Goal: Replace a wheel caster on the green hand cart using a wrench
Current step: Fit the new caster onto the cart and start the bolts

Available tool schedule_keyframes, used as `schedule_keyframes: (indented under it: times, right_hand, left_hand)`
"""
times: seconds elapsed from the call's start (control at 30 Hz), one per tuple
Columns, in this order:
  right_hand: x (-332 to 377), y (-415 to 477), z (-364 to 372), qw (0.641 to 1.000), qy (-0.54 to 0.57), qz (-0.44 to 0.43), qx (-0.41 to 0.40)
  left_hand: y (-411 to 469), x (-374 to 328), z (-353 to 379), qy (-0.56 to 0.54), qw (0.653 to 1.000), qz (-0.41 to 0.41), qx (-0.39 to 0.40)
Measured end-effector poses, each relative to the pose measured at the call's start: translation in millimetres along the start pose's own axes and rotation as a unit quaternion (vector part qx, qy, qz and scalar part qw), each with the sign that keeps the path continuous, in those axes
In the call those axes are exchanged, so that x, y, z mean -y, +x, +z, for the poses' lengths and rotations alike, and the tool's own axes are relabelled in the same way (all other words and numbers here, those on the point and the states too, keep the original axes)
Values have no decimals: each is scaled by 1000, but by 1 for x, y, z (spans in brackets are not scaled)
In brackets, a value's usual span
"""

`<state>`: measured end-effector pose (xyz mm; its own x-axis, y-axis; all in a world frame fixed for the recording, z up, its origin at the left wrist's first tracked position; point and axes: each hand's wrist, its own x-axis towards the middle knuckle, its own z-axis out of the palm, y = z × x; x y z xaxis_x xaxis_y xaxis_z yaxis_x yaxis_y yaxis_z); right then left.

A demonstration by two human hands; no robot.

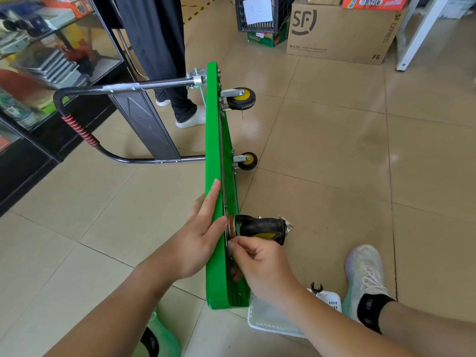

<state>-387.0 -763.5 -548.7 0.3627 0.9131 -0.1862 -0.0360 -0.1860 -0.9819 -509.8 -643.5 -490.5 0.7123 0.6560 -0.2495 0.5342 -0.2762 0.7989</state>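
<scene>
Bracing the green hand cart (212,140), the left hand (203,228) lay flat, fingers (212,199) straight; the right hand (260,264) pinched perhaps a fastener (228,242) by the caster (262,226).

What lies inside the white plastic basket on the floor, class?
A wrench pokes up over the white basket's far rim. The right forearm covers most of the basket, so the wrench's handle and anything else inside are hidden.
</scene>
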Motion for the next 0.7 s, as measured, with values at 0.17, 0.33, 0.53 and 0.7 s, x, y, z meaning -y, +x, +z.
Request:
schedule_keyframes:
  times: [0.17, 0.33, 0.53, 0.7]
  right_hand:
    - [-2, -13, 7, 997, 15, 21, -74]
    - [-9, -11, 1, 995, 10, -62, -83]
    - [-11, 0, -1, 995, -37, -82, -42]
    - [-9, 0, -2, 989, -93, -114, -25]
  left_hand:
    - [0, -1, 0, 0, 1000, 4, 11]
    - [2, 1, -1, 10, 1000, 5, 8]
    - [3, 1, -1, 18, 1000, 8, 2]
    - [2, 2, -1, 18, 1000, 7, -3]
